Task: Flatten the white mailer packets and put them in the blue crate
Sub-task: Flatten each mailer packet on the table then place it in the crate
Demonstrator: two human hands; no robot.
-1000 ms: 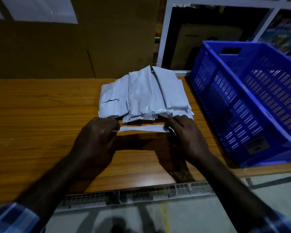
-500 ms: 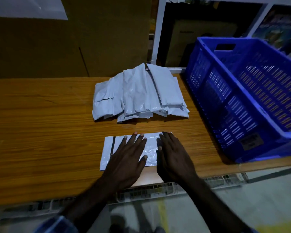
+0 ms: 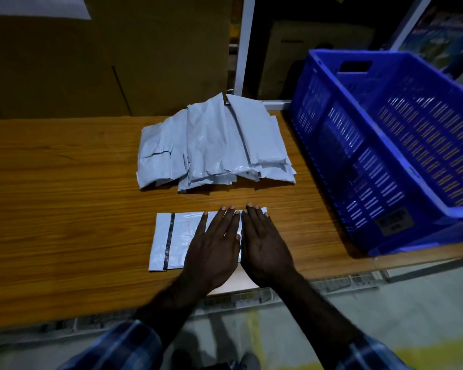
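Dim storeroom setting; wooden worktop (image 3: 64, 209) running left to right across the view, its near edge lying toward the person.

Item 1: single white mailer packet (image 3: 177, 240), lying flat near the worktop's near edge, slightly right of the middle. A dark adhesive strip is running across it near its left end.

Item 2: left hand (image 3: 214, 247), palm down, fingers straight and together, pressing on the middle of the single packet, grasping nothing.

Item 3: right hand (image 3: 265, 244), palm down just beside the left, fingers straight, pressing on the packet's right end and covering most of it; likewise grasping nothing. The fingertips of both hands are reaching the packet's far edge. Blue checked sleeves (image 3: 123, 345) are showing at the bottom of the view.

Item 4: pile of white mailer packets (image 3: 214, 145), puffy and overlapping, sitting toward the worktop's far edge, apart from the single packet, with a bare strip of wood between them.

Item 5: blue crate (image 3: 385, 161), slotted walls, handle opening in its far wall, standing at the worktop's right end, close beside the pile. Its floor is mostly out of sight.

Item 6: brown cardboard boxes (image 3: 104, 54) standing behind the worktop's far edge; white shelf frame (image 3: 242, 44) rising to their right.
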